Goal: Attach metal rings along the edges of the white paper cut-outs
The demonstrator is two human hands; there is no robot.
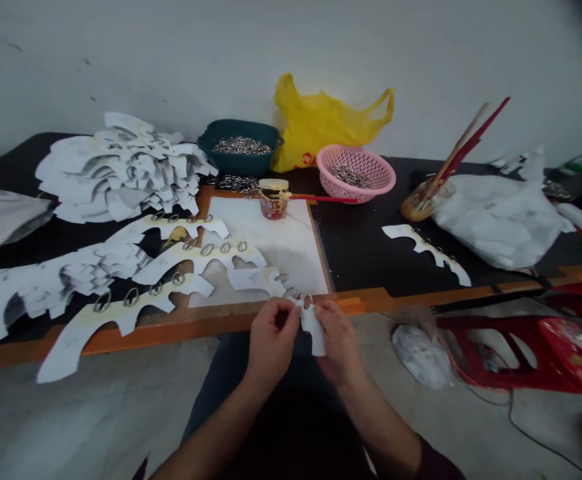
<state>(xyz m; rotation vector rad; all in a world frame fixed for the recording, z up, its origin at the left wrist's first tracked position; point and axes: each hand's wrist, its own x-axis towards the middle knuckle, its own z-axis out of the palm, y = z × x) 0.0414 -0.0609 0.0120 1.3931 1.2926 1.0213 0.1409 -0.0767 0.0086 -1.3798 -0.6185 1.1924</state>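
Observation:
A white, curved cut-out strip with oval metal rings along its scalloped edge is held at the table's front edge. My left hand pinches the strip near a ring, thumb against fingertips. My right hand grips its right end, fingers closed around the edge. The strip's far end seems to reach back over the white board. To the left lie more ringed strips, including a long one overhanging the edge and another behind it. Yellowish glue-like smears show near their rings.
Behind stand a small tub with a red stick across it, a green basket and a pink basket of metal rings. A heap of white strips lies left. At right are a jar with sticks and a white bag.

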